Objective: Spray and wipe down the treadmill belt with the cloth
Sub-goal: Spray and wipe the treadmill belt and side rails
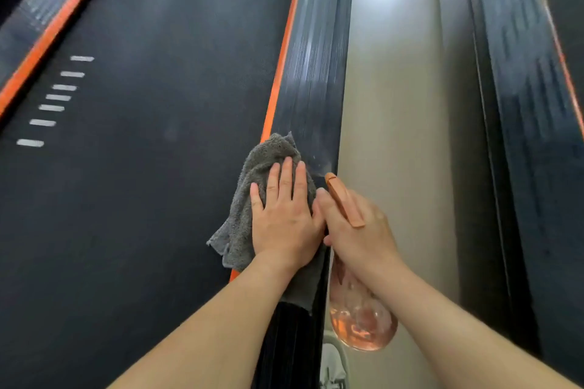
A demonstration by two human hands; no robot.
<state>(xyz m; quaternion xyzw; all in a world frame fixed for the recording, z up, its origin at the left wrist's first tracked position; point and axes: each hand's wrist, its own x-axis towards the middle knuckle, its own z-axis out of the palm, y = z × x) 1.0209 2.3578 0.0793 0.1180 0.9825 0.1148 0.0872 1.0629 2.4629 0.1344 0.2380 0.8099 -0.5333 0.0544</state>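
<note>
The dark treadmill belt [142, 151] fills the left of the head view, edged with orange strips. My left hand [284, 218] lies flat, fingers straight, pressing a grey cloth [243, 215] onto the belt's right edge and the black ribbed side rail [313, 79]. My right hand [354, 227] grips a clear orange-tinted spray bottle [363, 322] just right of the cloth. The bottle's orange nozzle [343, 199] points forward over the rail, and its rounded body hangs below my wrist, partly filled with liquid.
A pale floor gap [395, 136] runs between this treadmill and a second dark treadmill [521, 104] on the right. White dash marks [53, 101] line the belt's left side. The left side rail [41, 9] sits at the upper left.
</note>
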